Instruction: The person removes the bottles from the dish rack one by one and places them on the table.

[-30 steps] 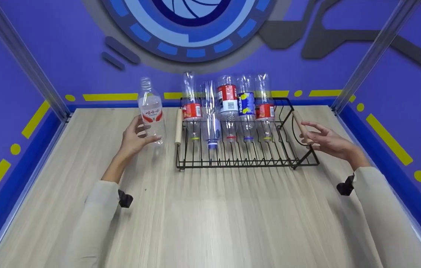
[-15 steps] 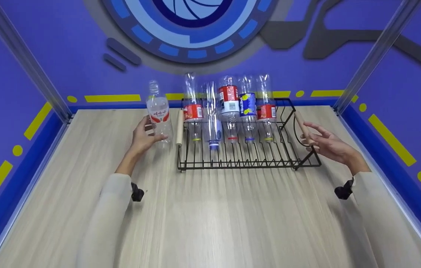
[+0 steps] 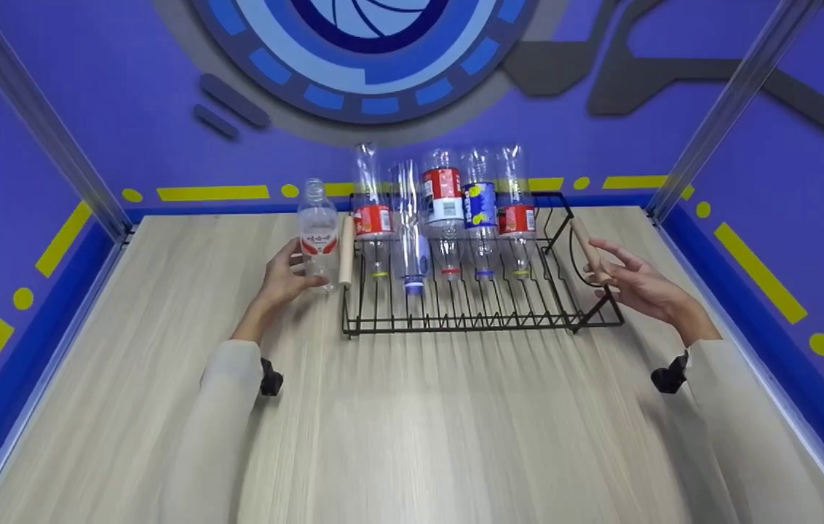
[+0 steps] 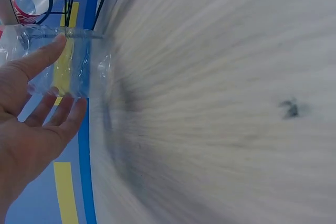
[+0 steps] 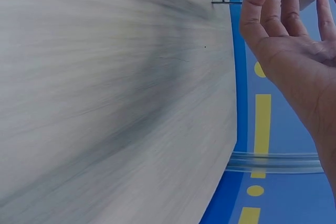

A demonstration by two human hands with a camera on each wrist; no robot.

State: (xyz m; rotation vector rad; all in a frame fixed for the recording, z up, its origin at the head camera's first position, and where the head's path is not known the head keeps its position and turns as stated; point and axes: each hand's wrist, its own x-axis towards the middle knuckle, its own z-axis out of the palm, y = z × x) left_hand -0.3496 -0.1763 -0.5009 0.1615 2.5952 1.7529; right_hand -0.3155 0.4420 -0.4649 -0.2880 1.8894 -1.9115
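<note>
In the head view, my left hand (image 3: 284, 276) grips the lower part of a clear plastic bottle (image 3: 319, 225) with a red and white label. The bottle is upright, its neck bare of a cap, close beside the left wooden handle (image 3: 346, 251) of a black wire rack (image 3: 456, 329). Thumb and fingers lie on opposite sides of the bottle (image 4: 79, 66) in the left wrist view. On the rack's other side, my right hand (image 3: 648, 287) holds the right wooden handle (image 3: 590, 251), its fingers curled at it in the right wrist view.
Several empty plastic bottles lean in the rack, caps down and toward the front, among them a blue-labelled bottle (image 3: 481, 204) and a red-and-white-labelled one (image 3: 445, 193). The wood-grain table (image 3: 412, 429) runs back to a purple-blue wall (image 3: 128, 94), with walls on both sides.
My left hand has brought the bottle rightward and lower, from a spot left of the rack to right beside its left handle. My right hand has stayed at the right handle.
</note>
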